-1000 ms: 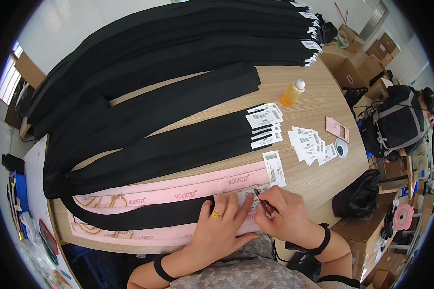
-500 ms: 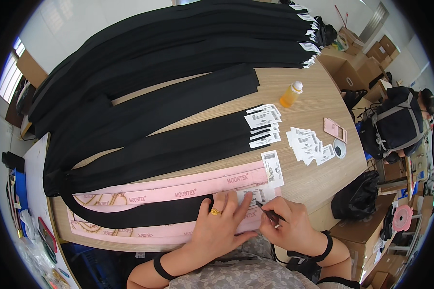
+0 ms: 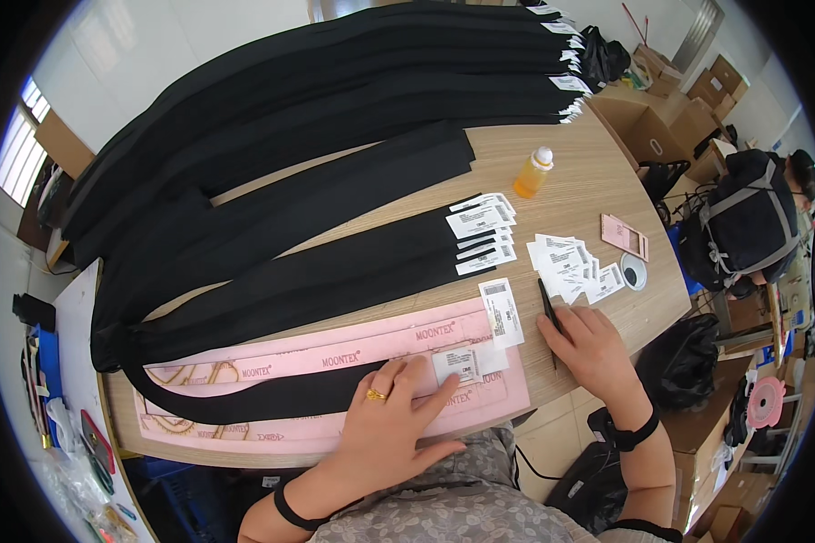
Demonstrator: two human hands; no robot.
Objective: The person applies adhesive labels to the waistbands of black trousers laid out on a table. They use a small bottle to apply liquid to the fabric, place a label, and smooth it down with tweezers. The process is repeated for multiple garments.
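My left hand (image 3: pixel 385 412), with a gold ring on one finger, lies with fingers spread on the end of a black fabric strip (image 3: pixel 281 403). Its index fingertip touches a white printed label (image 3: pixel 453 364) at the strip's end. Underneath is a pink printed sheet (image 3: pixel 507 398), with another white label (image 3: pixel 501 312) along its right edge. Further right, my right hand (image 3: pixel 589 348) is closed around slim black tweezers (image 3: pixel 545 312), just below a loose pile of white labels (image 3: pixel 561 262).
Black strips with labelled ends (image 3: pixel 353 249) lie beyond the pink sheet, and a big stack of them (image 3: pixel 335 90) fills the far side. A bottle of yellow liquid (image 3: pixel 532 174), a pink card (image 3: pixel 625 235) and a small round dish (image 3: pixel 633 271) stand to the right. Cardboard boxes (image 3: pixel 647 136) sit beyond.
My right hand has moved right with the tweezers, from the label by my left hand to near the label pile. My left hand has shifted slightly left, its fingers still on the strip.
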